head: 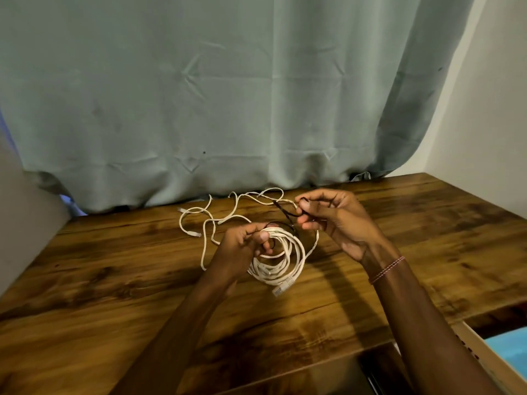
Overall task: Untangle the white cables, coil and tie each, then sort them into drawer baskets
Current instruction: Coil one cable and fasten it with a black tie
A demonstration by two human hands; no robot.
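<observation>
Bare forearms [182, 323] are reaching over the wooden table [114, 280]. Loose white cables [205, 220] are lying tangled near its far edge. The left hand [245, 240] is gripping a coiled white cable [285, 269], fingers curled round the loops. The right hand [328, 215] is pinching a thin black tie [288, 213] between fingertips, just beyond the coil.

No text, label, brand, number or sign can be read anywhere here.

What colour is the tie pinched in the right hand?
Black or very dark tie; head view.
</observation>
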